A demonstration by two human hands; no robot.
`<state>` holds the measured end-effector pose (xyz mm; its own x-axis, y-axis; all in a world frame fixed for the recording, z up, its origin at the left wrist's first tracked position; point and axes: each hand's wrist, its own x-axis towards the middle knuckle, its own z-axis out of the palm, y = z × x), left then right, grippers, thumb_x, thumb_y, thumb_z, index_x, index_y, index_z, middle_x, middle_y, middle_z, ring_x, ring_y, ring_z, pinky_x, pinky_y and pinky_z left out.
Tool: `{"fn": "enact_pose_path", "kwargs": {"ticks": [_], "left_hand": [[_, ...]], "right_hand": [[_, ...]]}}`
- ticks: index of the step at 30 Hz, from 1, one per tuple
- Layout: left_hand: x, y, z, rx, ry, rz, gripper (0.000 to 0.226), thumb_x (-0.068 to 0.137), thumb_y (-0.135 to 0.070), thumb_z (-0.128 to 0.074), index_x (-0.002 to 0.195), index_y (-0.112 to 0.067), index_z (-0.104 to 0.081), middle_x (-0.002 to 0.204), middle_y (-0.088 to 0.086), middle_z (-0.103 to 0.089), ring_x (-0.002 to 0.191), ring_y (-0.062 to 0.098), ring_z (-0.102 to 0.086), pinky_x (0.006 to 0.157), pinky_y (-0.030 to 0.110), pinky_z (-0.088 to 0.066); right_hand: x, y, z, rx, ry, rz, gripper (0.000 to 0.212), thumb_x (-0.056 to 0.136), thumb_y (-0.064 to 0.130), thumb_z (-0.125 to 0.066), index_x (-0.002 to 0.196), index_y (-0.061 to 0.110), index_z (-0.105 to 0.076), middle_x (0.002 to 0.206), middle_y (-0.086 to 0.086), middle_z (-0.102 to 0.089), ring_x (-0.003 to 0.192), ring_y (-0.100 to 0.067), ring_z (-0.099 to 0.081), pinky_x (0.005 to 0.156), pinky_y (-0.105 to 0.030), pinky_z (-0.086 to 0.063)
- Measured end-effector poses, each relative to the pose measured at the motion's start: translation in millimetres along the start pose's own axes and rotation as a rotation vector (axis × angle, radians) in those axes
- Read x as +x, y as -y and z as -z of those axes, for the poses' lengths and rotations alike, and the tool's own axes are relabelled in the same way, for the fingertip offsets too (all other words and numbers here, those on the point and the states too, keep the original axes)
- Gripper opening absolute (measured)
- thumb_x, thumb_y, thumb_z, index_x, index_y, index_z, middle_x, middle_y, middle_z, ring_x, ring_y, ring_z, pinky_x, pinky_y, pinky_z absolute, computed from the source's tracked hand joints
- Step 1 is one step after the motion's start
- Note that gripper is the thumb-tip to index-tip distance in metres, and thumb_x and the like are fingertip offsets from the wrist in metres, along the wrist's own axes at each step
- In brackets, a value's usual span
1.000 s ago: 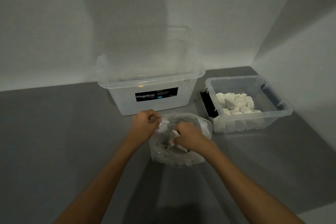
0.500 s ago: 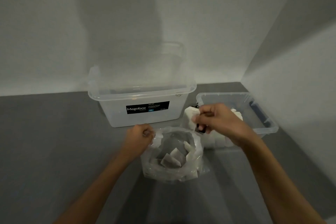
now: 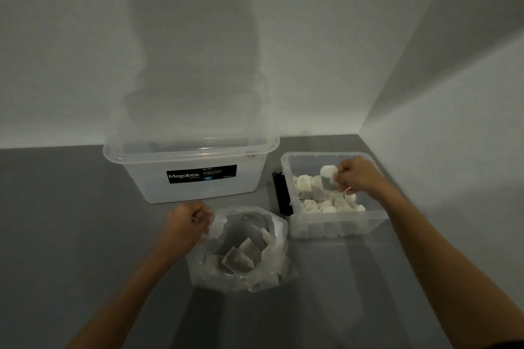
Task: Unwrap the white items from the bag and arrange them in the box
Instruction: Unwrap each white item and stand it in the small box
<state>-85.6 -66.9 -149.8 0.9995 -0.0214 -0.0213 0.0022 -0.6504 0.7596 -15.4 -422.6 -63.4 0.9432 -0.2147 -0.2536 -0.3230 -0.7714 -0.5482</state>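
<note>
Right hand (image 3: 358, 176) has moved out over clear plastic box (image 3: 309, 164), pinching soft white item (image 3: 329, 178) | left hand (image 3: 188, 221) clenched on crinkled bag (image 3: 278, 224) rim, fingertips hidden | bag contents dim, blurred | white blocks (image 3: 314, 204) fill box's near half

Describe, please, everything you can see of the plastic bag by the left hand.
The bag is clear, crinkled thin plastic. It stands slumped with its mouth wide open upward on the grey surface, in front of the Megabox tub. Several white items lie loosely jumbled inside. The left hand pinches its rim on the left side, holding it open.
</note>
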Motion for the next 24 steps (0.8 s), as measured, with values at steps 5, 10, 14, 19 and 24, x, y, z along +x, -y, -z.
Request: {"fn": "enact_pose_path", "kwargs": {"ticks": [5,10,14,19,24], "left_hand": [[-4,-1,0,-0.007,-0.003,0.058,0.008,0.09,-0.013,-0.062,0.087,-0.018,-0.067,0.072,0.0,-0.067,0.068,0.01,-0.065,0.062,0.021,-0.053],[-7,-5,1,0.021,-0.049,0.045,0.01,0.089,-0.011,-0.062,0.086,-0.013,-0.071,0.072,0.003,-0.07,0.068,0.012,-0.066,0.063,0.022,-0.051],[-8,-4,0,0.041,-0.051,0.046,0.011,0.088,-0.01,-0.062,0.087,-0.014,-0.072,0.073,0.001,-0.071,0.07,0.012,-0.066,0.065,0.023,-0.05],[-9,-3,0,0.041,-0.052,0.067,0.013,0.087,-0.009,-0.063,0.087,-0.017,-0.073,0.072,-0.003,-0.07,0.071,0.007,-0.065,0.062,0.016,-0.047],[-9,-3,0,0.069,-0.039,0.066,0.013,0.088,-0.009,-0.063,0.088,-0.018,-0.072,0.077,-0.003,-0.069,0.077,0.011,-0.064,0.063,0.014,-0.043]], "right_hand": [[13,-12,-11,-0.207,-0.153,-0.074,0.017,0.088,0.012,-0.061,0.074,0.004,-0.055,0.075,-0.016,-0.069,0.056,-0.023,-0.067,0.049,-0.024,-0.052],[20,-14,-20,-0.214,-0.071,-0.09,0.016,0.09,0.014,-0.061,0.084,0.006,-0.049,0.072,-0.008,-0.057,0.054,-0.017,-0.057,0.043,-0.022,-0.041],[25,-15,-26,-0.193,-0.037,-0.08,0.024,0.088,0.019,-0.064,0.073,0.009,-0.048,0.073,-0.006,-0.057,0.058,-0.014,-0.056,0.05,-0.02,-0.04],[37,-20,-24,-0.145,-0.019,-0.07,0.028,0.091,0.024,-0.061,0.069,0.007,-0.057,0.064,-0.007,-0.064,0.047,-0.01,-0.06,0.048,-0.016,-0.044],[43,-25,-23,-0.236,-0.03,-0.068,0.012,0.085,0.012,-0.066,0.089,0.002,-0.065,0.092,-0.015,-0.066,0.083,-0.03,-0.067,0.082,-0.036,-0.056]]}}
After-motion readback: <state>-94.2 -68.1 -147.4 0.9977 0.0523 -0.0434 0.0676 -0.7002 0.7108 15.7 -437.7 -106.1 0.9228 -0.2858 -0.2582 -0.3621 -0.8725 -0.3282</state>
